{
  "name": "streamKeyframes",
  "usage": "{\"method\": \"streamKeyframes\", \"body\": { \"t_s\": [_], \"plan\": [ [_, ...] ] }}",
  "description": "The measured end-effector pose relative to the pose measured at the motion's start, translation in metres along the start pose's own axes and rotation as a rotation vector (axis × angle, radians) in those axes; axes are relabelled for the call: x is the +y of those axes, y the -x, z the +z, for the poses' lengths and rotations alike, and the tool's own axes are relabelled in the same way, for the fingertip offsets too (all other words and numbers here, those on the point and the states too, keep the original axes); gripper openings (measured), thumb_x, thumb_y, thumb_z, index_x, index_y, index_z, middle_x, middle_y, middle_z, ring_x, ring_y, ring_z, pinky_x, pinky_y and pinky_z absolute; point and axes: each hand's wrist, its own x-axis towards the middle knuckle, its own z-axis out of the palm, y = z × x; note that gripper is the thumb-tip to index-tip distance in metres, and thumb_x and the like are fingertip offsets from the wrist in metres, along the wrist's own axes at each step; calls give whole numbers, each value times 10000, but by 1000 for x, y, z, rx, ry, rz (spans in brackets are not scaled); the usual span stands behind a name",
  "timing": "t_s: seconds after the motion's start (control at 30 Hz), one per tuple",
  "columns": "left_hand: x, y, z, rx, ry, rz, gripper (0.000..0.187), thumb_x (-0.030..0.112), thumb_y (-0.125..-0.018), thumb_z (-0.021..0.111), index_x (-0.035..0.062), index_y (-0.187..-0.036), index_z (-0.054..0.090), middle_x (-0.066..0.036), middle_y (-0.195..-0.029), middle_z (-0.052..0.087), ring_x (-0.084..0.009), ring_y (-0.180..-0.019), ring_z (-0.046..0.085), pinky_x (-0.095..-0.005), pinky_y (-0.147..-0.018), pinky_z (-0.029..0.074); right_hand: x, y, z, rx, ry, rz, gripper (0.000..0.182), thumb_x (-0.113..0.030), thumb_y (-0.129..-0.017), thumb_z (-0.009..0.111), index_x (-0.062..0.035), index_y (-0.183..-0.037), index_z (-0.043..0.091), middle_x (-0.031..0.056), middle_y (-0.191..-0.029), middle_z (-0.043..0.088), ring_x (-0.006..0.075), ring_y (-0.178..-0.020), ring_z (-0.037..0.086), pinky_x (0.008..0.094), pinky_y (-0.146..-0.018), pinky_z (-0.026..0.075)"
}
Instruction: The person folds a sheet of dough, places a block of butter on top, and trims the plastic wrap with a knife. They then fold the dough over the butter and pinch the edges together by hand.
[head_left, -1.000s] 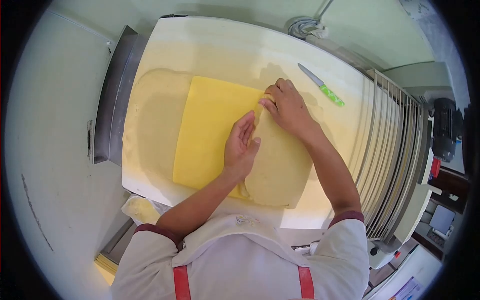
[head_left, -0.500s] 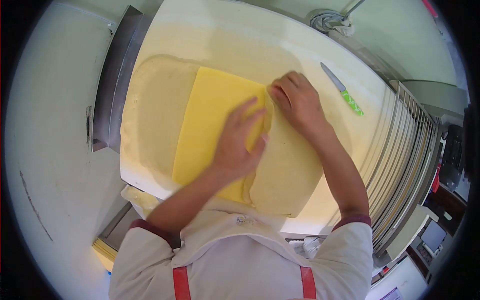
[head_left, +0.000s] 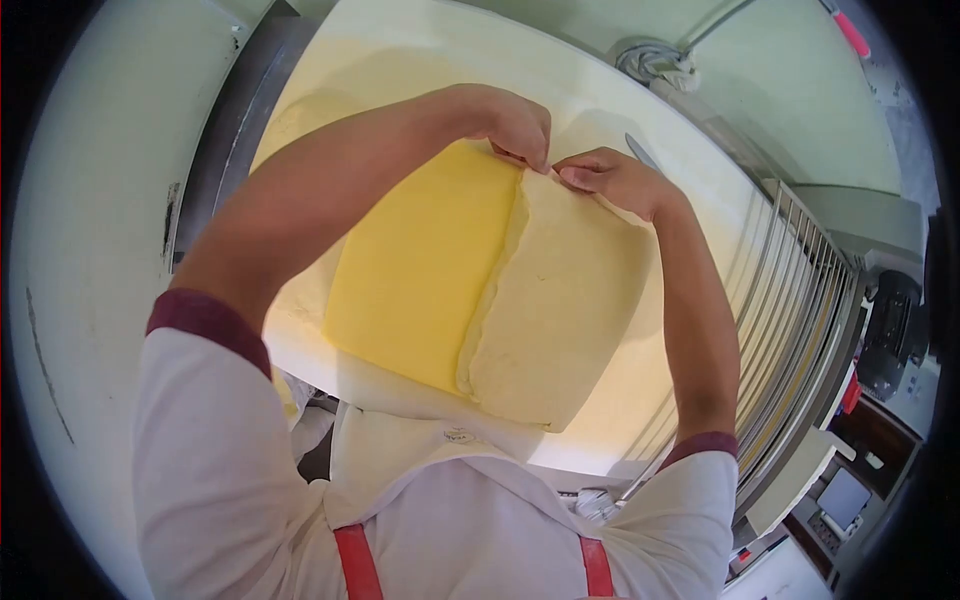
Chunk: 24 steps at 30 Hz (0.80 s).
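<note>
A smooth yellow slab (head_left: 415,270), which looks like butter, lies on a pale rolled-out dough sheet. A flap of the dough (head_left: 565,300) is folded over the slab's right side, its uneven edge running down the middle. My left hand (head_left: 518,128) reaches across to the flap's far corner, fingers closed in a pinch on the dough. Close beside it, my right hand (head_left: 615,180) pinches the same far edge between thumb and fingers. The fingertips of both hands nearly meet. My left forearm hides much of the dough left of the slab.
A knife (head_left: 642,152) lies beyond my right hand, its handle hidden. Metal rails (head_left: 800,270) border the right side of the white work table (head_left: 400,35). A coiled grey cable or hose (head_left: 650,62) rests by the wall behind. A metal ledge (head_left: 240,110) borders the left side.
My left hand has left the middle of the slab and moved to the far corner of the dough flap. My right hand has shifted slightly right along the edge.
</note>
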Motion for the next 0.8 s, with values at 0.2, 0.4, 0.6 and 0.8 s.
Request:
{"method": "streamKeyframes", "body": {
  "t_s": [0.2,0.4,0.6,0.8],
  "plan": [
    [-15,-1,12,203,-11,66,243,246,-887,632,15,-938,687,-80,-829,674,-192,-808,615,-336,-763,466,16,-9,0,8,35,21,233,-224,-922,654,-14,-1024,667,20,-927,648,117,-859,564,283,-776,457],
    [10,-21,30,206,28,139,241,231,-880,646,25,-990,702,-80,-882,686,-177,-852,612,-336,-765,469,36,13,-11,7,103,-83,297,-280,-906,675,0,-1006,686,53,-909,674,138,-812,579,284,-740,459],
    [20,-28,36,172,88,133,284,266,-874,644,13,-991,703,-73,-869,674,-173,-830,595,-327,-759,463,40,32,-9,99,5,-57,410,-239,-938,633,0,-1267,584,55,-1112,651,133,-989,569,276,-902,439],
    [42,-31,46,184,35,185,253,252,-847,657,24,-943,710,-53,-843,659,-156,-816,581,-319,-745,455,57,46,-20,32,-92,-126,450,-276,-923,653,2,-1270,585,72,-1138,653,153,-1041,569,277,-921,428]
  ]
}}
